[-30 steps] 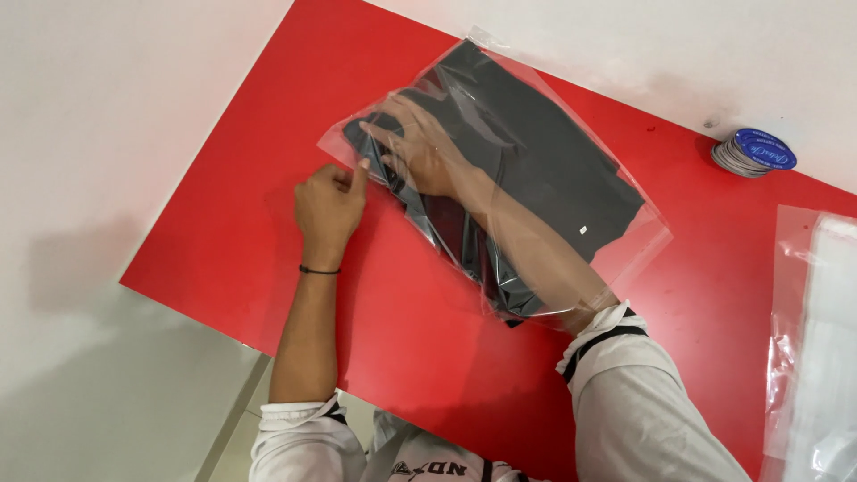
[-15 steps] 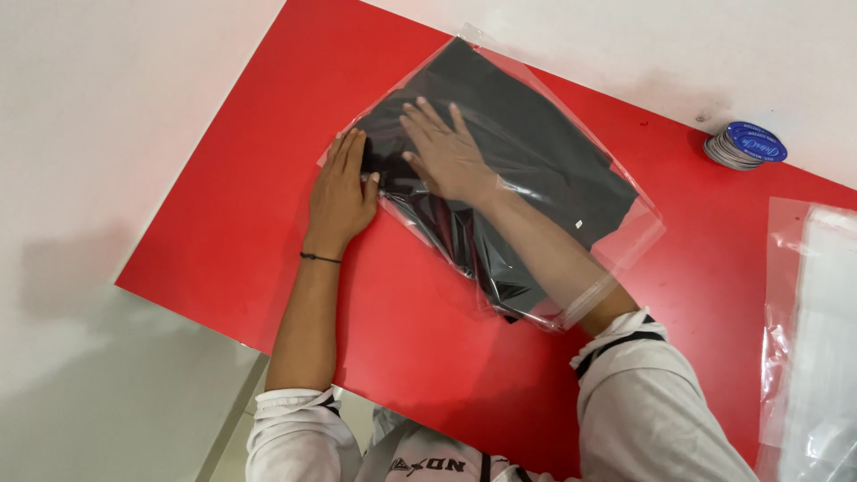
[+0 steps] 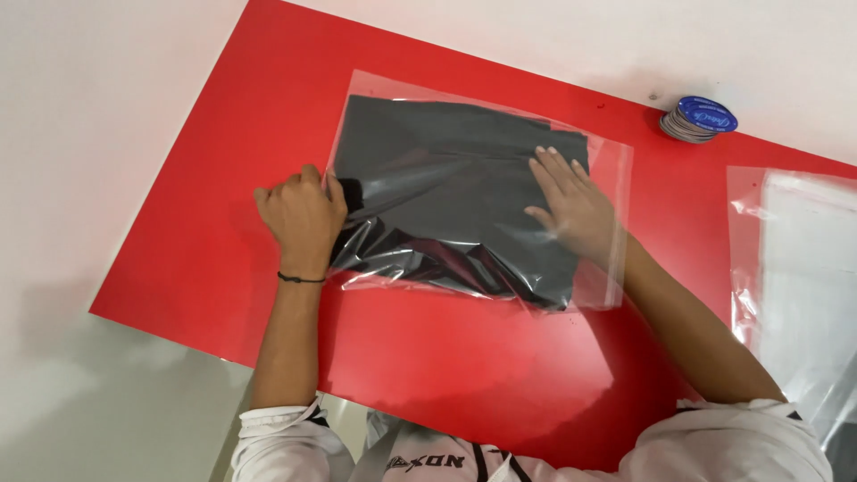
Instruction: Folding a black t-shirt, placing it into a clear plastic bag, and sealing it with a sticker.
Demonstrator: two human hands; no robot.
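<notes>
The bag (image 3: 393,89) under both hands is thin clear plastic, really glossy, crinkled and catching glare right by the left hand (image 3: 302,214). Inside, under the flat right hand (image 3: 571,203), the cloth (image 3: 446,170) looks soft, black and matt. The table (image 3: 428,357) is smooth red with a slight sheen. Further right of the right hand, more clear shiny plastic (image 3: 794,268), and a tape roll (image 3: 698,120) with a glossy blue face.
</notes>
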